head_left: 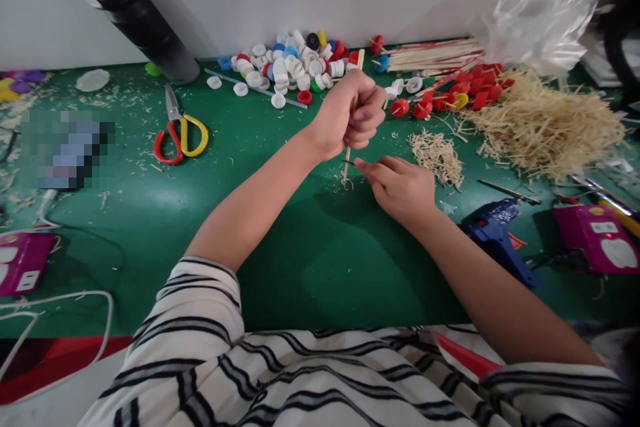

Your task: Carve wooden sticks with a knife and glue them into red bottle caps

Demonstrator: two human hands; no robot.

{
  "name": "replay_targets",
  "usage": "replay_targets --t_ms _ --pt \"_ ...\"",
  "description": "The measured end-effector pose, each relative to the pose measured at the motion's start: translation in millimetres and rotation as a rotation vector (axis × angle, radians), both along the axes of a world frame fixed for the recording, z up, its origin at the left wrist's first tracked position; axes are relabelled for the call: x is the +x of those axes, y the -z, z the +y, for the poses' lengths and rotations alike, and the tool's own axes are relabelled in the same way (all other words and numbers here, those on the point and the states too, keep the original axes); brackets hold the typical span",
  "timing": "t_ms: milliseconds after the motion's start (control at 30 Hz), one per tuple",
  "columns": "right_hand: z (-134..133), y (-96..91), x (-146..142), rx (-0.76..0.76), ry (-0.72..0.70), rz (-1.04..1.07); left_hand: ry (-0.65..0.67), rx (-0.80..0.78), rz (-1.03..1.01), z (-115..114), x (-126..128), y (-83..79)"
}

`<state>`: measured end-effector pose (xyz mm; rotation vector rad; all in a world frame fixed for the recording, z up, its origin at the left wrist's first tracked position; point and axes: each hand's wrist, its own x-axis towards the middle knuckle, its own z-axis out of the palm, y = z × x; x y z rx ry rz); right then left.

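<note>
My left hand (350, 115) is closed in a fist around a thin wooden stick (347, 167), held upright with its lower tip on the green table (280, 227). My right hand (400, 185) lies just right of the stick's lower end. Its fingers are pinched on a small dark blade or tool that touches the stick, too small to name. Fine curled shavings lie at the stick's tip.
A pile of bottle caps (290, 67) lies at the back, with red-and-yellow scissors (177, 130) to the left. Wood shavings (540, 123), capped sticks (450, 97) and a plastic bag (543, 17) sit back right. A blue glue gun (497, 237) lies at right.
</note>
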<state>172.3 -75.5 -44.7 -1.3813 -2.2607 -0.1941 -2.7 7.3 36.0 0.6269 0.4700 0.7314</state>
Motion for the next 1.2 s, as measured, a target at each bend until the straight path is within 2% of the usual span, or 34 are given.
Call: replay_targets --t_ms 200,533,667,800,1033,1200 --pt "-1.9 1.8 3.7 -0.061 -0.006 0.027 0.017 -0.03 -0.064 3.4 -2.6 5.0" --pt "-3.8 6.7 7.3 -0.119 -0.026 0.035 0.016 -0.109 -0.099 4.7 -4.4 4.6" --pt "-7.7 7.4 9.8 -0.126 -0.059 -0.031 0.017 -0.129 -0.106 5.6 -5.5 5.8" --pt "-10.4 10.1 12.0 -0.133 -0.075 -0.114 0.019 -0.074 -0.086 4.0 -3.8 5.3" --pt "-1.1 7.1 5.4 -0.029 -0.017 -0.021 -0.008 0.047 0.042 0.8 -0.9 1.0" --pt "3.2 -0.4 4.0 -0.046 -0.037 -0.011 0.012 0.091 0.036 4.2 -2.8 3.2"
